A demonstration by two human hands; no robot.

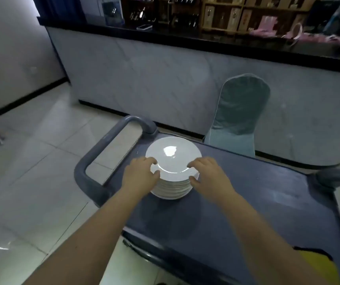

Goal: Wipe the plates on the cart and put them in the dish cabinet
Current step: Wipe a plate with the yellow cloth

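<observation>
Pale tile floor [41, 161]: glossy squares, filling the left side and running under the cart.
Marbled grey counter [144, 79]: long front panel with a black top, across the far side of the room.
Dark blue-grey cart [247, 202]: flat top shelf in the middle and right of the view, with a grey loop handle [95, 153] at its left end.
Teal-covered chair [241, 112]: upright between the cart and the counter, just behind the cart's far edge.
Stack of white plates [173, 159]: on the cart's top shelf near the handle end, with light glaring off the top plate.
Left hand [142, 173]: clamped on the stack's left side, fingers curled over the top plate's rim and thumb against the edge.
Right hand [208, 173]: clamped likewise on the right side, fingers bent onto the rim and thumb at the stack's side.
Yellow item [319, 262]: at the cart's near right corner, partly cut off; what it is cannot be told.
Phone [144, 27]: lying flat on the black countertop, far left.
</observation>
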